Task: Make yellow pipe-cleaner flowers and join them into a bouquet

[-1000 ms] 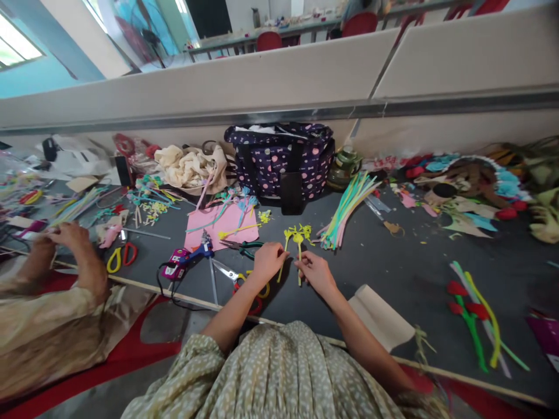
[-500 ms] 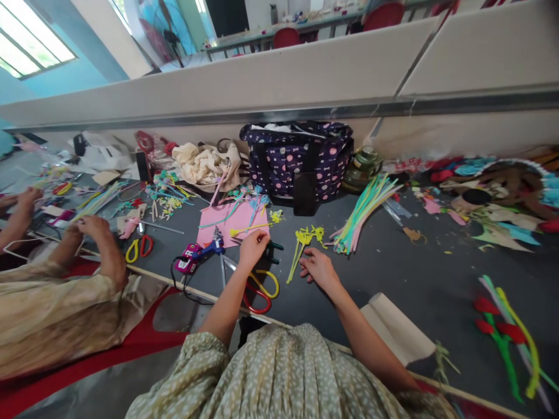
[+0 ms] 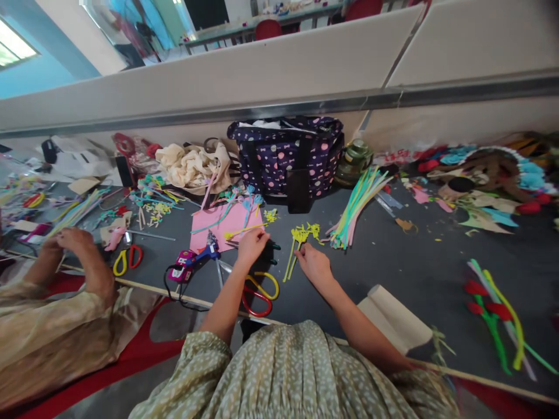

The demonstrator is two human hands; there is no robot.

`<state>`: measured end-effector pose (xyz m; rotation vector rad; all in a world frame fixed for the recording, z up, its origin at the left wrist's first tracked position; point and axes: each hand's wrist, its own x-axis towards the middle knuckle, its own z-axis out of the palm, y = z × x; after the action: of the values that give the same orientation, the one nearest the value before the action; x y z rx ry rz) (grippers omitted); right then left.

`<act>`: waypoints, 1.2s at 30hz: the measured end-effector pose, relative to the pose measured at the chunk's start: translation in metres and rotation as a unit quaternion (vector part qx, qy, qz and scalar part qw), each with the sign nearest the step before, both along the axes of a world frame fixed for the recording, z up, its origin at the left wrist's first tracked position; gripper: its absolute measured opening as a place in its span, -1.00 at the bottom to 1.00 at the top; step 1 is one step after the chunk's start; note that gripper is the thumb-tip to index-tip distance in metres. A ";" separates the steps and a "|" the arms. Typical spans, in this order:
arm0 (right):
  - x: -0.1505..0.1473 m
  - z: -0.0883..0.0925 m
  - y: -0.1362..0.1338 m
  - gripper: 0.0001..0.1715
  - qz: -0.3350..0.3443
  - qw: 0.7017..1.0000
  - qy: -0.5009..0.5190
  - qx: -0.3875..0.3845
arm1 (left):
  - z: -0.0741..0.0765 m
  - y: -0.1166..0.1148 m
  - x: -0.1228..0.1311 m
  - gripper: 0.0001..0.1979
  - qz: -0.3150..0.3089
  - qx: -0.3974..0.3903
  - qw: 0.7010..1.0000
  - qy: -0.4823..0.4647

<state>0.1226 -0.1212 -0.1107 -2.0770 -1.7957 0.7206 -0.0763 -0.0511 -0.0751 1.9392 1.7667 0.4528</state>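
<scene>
My left hand (image 3: 252,249) hovers over the table with thumb and fingertips pinched together; whatever they hold, if anything, is too small to make out. Beside it lie pliers with dark green handles (image 3: 273,247), partly hidden by the hand. A yellow pipe-cleaner stem (image 3: 244,231) lies just behind that hand, across the edge of a pink sheet (image 3: 201,222). My right hand (image 3: 315,263) has its fingertips closed at the stem of a yellow pipe-cleaner flower (image 3: 300,235), one of several in a small bunch. Scissors with red and yellow handles (image 3: 257,313) lie below my left wrist.
A glue gun (image 3: 205,254) lies left of my left forearm. Pipe cleaners (image 3: 356,212) are bundled at right, before a patterned bag (image 3: 262,163) and a phone (image 3: 299,192). Brown paper (image 3: 393,320) lies near my right forearm. A co-worker's hands (image 3: 74,238) are at left.
My right hand's fingers have closed in on the yellow flower stems, from loosely apart beside them. My left hand stays pinched in about the same place. The view has shifted slightly.
</scene>
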 end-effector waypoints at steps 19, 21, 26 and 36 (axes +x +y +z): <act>0.041 0.007 -0.002 -0.88 -0.066 0.977 0.194 0.057 | -0.021 -0.008 0.065 -0.84 -0.088 0.009 0.989 0.115; 0.035 0.009 0.000 -0.88 -0.059 0.973 0.212 0.066 | -0.019 -0.008 0.061 -0.84 -0.074 0.037 0.992 0.092; 0.014 0.016 0.009 -0.82 -0.030 0.965 0.245 0.089 | -0.014 -0.018 0.049 -0.78 -0.031 0.195 0.980 -0.032; -0.017 0.015 0.048 -0.85 0.009 0.980 0.193 0.048 | -0.029 -0.013 0.030 -0.79 0.105 0.111 0.987 -0.058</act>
<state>0.1052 -0.0729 -0.0954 -1.7182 -1.5978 0.9453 -0.0464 -0.0645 -0.1044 1.8347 1.9202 0.8514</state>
